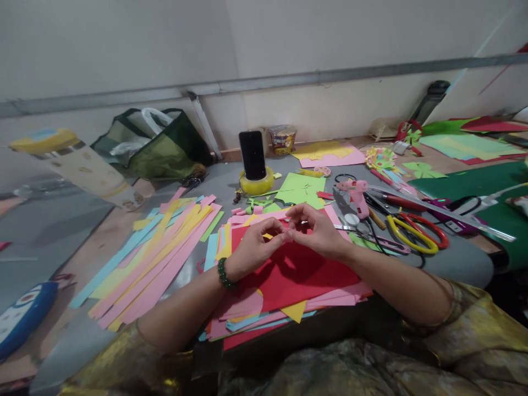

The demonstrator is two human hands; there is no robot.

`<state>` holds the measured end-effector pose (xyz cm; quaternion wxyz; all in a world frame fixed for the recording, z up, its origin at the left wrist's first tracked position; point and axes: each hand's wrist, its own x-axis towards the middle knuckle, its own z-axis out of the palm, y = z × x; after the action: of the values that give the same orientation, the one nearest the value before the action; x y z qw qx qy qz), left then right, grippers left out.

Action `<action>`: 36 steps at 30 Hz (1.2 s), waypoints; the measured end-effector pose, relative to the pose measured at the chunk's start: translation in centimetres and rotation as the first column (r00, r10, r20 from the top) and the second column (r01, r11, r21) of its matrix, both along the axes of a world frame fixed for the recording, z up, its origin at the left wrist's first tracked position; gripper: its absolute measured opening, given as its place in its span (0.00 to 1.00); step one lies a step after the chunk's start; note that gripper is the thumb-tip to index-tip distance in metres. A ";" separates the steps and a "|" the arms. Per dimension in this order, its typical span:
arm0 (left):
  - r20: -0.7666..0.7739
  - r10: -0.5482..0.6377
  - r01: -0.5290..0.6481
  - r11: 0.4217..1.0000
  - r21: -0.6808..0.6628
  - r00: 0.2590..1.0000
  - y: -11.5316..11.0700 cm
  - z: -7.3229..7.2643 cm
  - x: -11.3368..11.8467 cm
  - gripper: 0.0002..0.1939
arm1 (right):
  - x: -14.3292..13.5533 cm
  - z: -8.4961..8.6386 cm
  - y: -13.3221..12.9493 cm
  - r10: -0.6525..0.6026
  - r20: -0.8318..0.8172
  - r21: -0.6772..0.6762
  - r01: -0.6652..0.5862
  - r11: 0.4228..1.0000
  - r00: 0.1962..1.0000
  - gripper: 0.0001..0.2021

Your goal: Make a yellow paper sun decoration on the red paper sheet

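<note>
My left hand (pixel 262 241), with a green bead bracelet (pixel 225 273) on its wrist, is closed in a pinch. My right hand (pixel 315 232) is closed too, and the fingertips of both meet. Whatever small thing they hold between them is too blurred and covered to name. Under the hands lies a red paper sheet (pixel 289 283) on top of a stack of coloured paper (pixel 251 319) with pink, blue and yellow edges. Small pink and green paper scraps (pixel 258 209) are scattered just beyond the hands.
Long paper strips (pixel 165 258) lie to the left. A phone (pixel 252 155) stands in a yellow tape roll (pixel 258 182). To the right are a pink glue gun (pixel 355 193), yellow-handled scissors (pixel 412 236) and red-handled scissors (pixel 429 228). A tumbler (pixel 88 168) and green bag (pixel 165 148) stand at back left.
</note>
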<state>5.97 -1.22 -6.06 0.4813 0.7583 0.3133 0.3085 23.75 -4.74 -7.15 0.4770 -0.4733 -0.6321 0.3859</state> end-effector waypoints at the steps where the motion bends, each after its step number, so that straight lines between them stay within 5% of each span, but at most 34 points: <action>1: -0.015 0.005 -0.005 1.000 0.007 1.000 -0.1 0.1 0.0 0.11 | 0.1 0.1 -0.1 -0.017 0.025 0.048 0.016 0.999 1.000 0.15; 4: -0.069 0.002 0.000 0.999 0.033 0.998 -0.5 0.8 -0.2 0.10 | 0.6 0.5 -0.3 -0.015 0.066 0.147 0.006 0.989 0.998 0.16; 7: -0.068 -0.049 0.052 0.997 0.048 0.996 -0.9 1.7 -0.5 0.08 | 0.8 0.6 -0.3 0.177 0.212 0.092 -0.200 0.976 0.961 0.15; 9: 0.010 -0.046 0.046 0.999 -0.012 0.999 -0.5 2.2 -1.0 0.04 | 0.8 0.5 -0.2 0.297 0.298 0.043 -0.324 0.945 0.907 0.07; 11: 0.155 0.044 -0.023 0.991 -0.134 0.987 0.6 2.7 -1.9 0.02 | 0.8 0.2 0.0 0.317 0.304 0.063 -0.351 0.934 0.898 0.12; 15: 0.391 0.251 -0.154 0.952 -0.263 0.886 4.3 3.8 -5.0 0.07 | 1.3 -0.1 0.5 0.195 0.283 0.199 -0.257 0.946 0.939 0.13; 20: 0.553 0.574 -0.381 0.817 -0.432 0.604 8.5 4.3 -9.3 0.11 | 2.0 0.1 0.7 0.005 0.230 0.283 -0.071 0.956 0.973 0.17; 22: 0.501 0.617 -0.432 0.785 -0.444 0.606 9.3 3.9 -9.8 0.11 | 2.1 0.2 0.7 -0.086 0.207 0.298 0.021 0.954 0.975 0.18; 24: 0.375 0.567 -0.450 0.819 -0.356 0.734 9.4 3.4 -9.4 0.10 | 2.0 0.1 0.8 -0.104 0.235 0.319 0.024 0.947 0.966 0.17; 26: 0.189 0.473 -0.435 0.875 -0.213 0.860 8.9 2.8 -8.3 0.08 | 2.0 -0.2 0.9 -0.055 0.314 0.344 -0.059 0.937 0.948 0.14; 29: -0.034 0.367 -0.369 0.927 -0.070 0.929 7.8 2.0 -6.4 0.04 | 1.8 -0.9 1.1 0.004 0.428 0.361 -0.175 0.916 0.904 0.10; 33: -0.274 0.297 -0.295 0.954 0.050 0.915 6.9 1.5 -5.1 0.05 | 1.6 -1.4 1.1 0.022 0.490 0.349 -0.219 0.911 0.871 0.10; 36: -0.458 0.390 -0.278 0.914 0.294 0.798 6.6 1.3 -5.0 0.11 | 1.6 -1.4 1.1 0.024 0.501 0.346 -0.226 0.911 0.865 0.10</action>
<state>0.99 5.42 -4.72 0.2357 0.7913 0.5237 0.2099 25.37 -3.61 -8.56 0.3613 -0.4064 -0.8256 0.1503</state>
